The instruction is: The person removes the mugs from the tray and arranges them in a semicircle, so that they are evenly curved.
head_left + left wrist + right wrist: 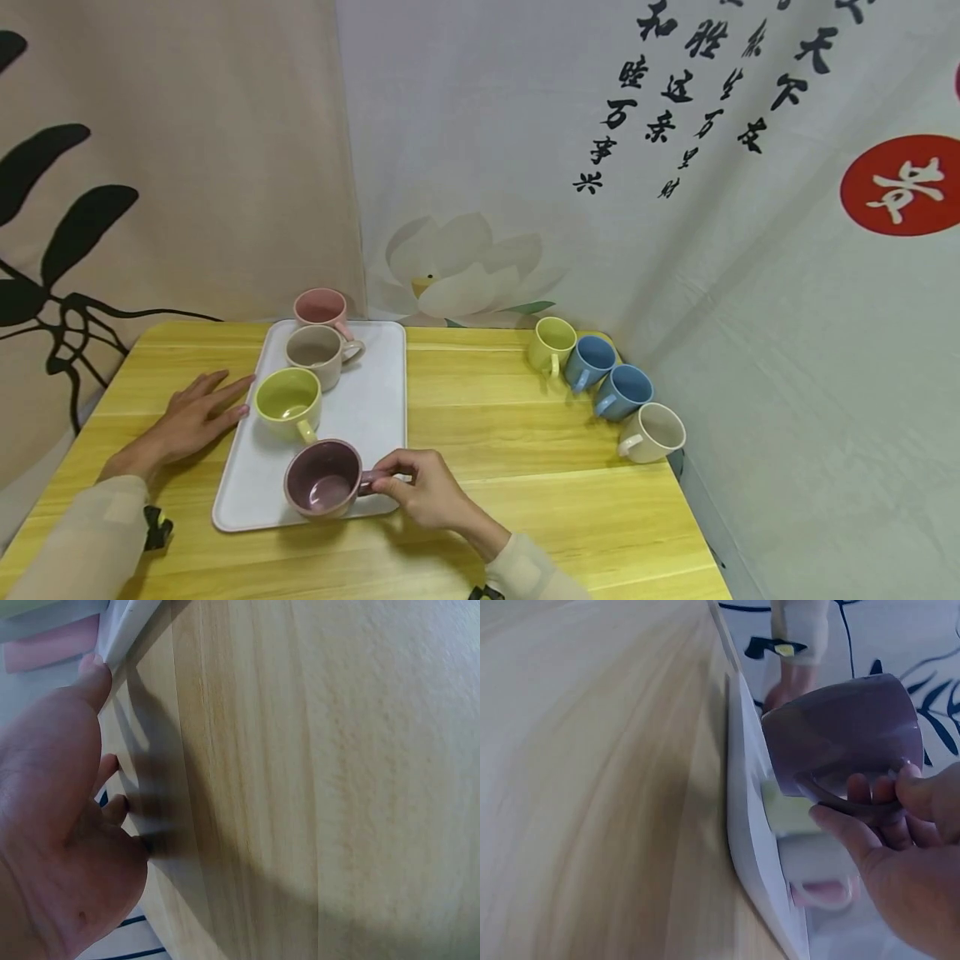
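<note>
My right hand (427, 487) pinches the handle of a purple mug (324, 479) over the near end of the white tray (367, 417). In the right wrist view that purple mug (847, 739) is tilted, its base close over the tray. On the tray, in a line going back, stand a yellow-green mug (287, 403), a greyish-beige mug (315, 354) and a pink mug (321, 308). My left hand (191, 421) lies on the table with fingers spread, fingertips at the tray's left edge. The left wrist view has this hand (60, 802) with its thumb at the tray's rim.
Along the table's right edge stand a second yellow-green mug (553, 343), two blue mugs (592, 361) and a cream mug (652, 433). The wooden table (480, 417) meets a printed cloth backdrop (480, 167) at the back and right.
</note>
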`<state>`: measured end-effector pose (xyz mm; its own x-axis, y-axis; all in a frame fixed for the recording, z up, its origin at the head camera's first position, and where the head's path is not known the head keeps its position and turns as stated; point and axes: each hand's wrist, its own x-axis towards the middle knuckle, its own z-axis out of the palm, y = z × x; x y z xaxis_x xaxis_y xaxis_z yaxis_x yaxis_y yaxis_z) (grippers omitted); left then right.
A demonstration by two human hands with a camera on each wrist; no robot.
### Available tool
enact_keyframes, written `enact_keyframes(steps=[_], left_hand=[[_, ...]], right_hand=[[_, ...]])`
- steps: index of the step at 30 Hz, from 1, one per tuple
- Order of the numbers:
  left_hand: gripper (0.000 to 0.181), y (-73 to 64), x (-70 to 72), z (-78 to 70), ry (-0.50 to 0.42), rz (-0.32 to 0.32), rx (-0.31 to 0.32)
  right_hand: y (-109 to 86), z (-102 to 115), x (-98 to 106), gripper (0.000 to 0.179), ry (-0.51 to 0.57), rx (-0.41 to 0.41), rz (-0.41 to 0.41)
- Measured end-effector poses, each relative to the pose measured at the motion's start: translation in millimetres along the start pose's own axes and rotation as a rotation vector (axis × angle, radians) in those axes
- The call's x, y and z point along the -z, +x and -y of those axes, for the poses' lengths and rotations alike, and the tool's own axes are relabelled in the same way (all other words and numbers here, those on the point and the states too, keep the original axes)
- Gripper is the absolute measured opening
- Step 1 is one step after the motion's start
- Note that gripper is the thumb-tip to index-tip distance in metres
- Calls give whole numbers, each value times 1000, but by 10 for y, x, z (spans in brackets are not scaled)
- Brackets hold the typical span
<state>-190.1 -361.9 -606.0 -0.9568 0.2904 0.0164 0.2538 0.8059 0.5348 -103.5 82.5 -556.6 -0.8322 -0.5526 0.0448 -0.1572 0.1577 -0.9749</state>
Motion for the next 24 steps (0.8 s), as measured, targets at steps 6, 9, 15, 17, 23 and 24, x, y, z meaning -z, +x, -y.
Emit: enact_keyframes(steps=[6,9,15,17,23,24], left_hand=[[62,-10,-3,-5,7,-18,-15],[63,-12,-8,-8,10,-17,-12],[63,-20,-6,-14,9,5,7],[63,-20,-2,-19,8,7,8],[64,-4,4,-24,0,10,10],[64,-2,7,-24,-3,13,13]], right_hand=[[-118,-26,310,17,35,27,-49],[-156,-55,471,17,37,33,-92],[-188,-103,764,15,20,-7,-218],[-192,-120,846,16,24,-17,-257],[-187,-164,1036,17,67,-6,-344],[-181,-173,1061,17,76,-5,-360]])
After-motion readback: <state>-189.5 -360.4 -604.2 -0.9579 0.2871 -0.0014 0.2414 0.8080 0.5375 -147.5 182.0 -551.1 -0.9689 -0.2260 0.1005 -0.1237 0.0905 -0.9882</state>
